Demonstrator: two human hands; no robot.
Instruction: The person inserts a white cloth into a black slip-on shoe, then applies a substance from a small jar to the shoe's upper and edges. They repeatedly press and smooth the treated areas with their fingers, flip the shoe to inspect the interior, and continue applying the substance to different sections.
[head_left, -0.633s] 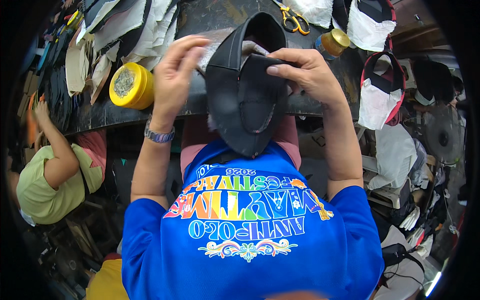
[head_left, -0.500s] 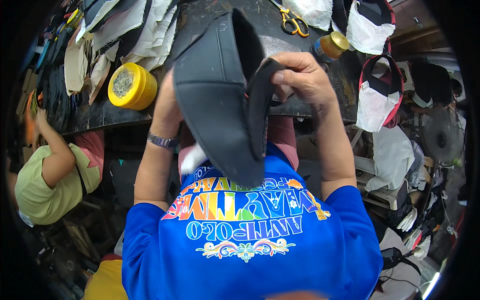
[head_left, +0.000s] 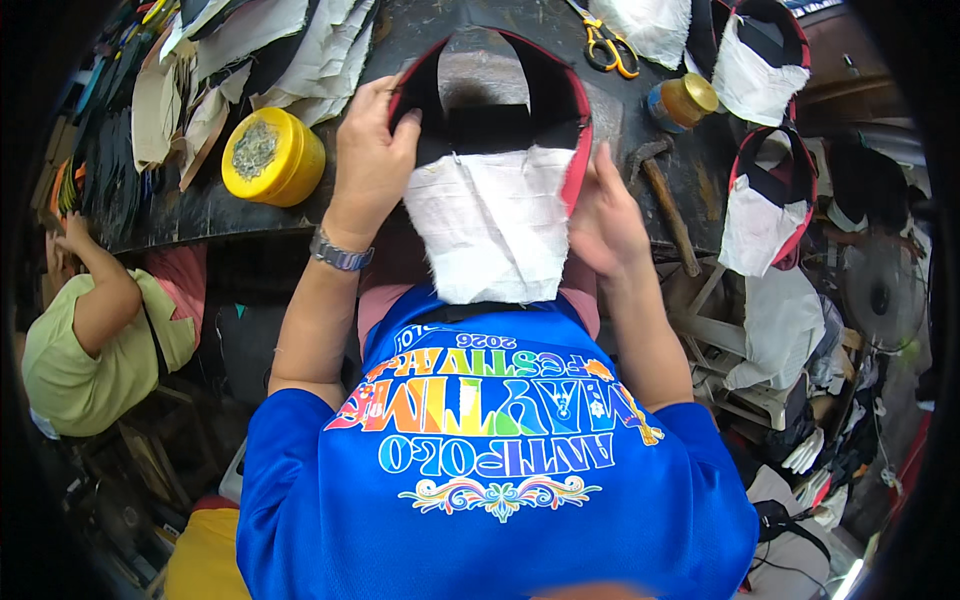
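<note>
Over the bench's near edge I hold a shoe upper (head_left: 490,220), its inside facing up. It is black with a red edge, and frayed white cloth covers its near end. An opening at its far end shows the bench through it. My left hand (head_left: 375,165) grips its left rim, with the thumb on the inside and the fingers outside. My right hand (head_left: 608,220) is beside the right rim with fingers stretched out, slightly blurred; whether it touches the upper is hard to see.
A hammer (head_left: 665,205), a glue jar (head_left: 685,102) and orange-handled scissors (head_left: 608,45) lie to the right on the dark bench (head_left: 190,222). A yellow tub (head_left: 272,157) and cloth pieces (head_left: 325,65) are left. Another upper (head_left: 768,200) stands far right. A co-worker (head_left: 105,340) sits at left.
The upper has been turned over, from its black outside to its white-lined inside, and is spread wider. My right hand has let go of its pinched black edge and moved lower.
</note>
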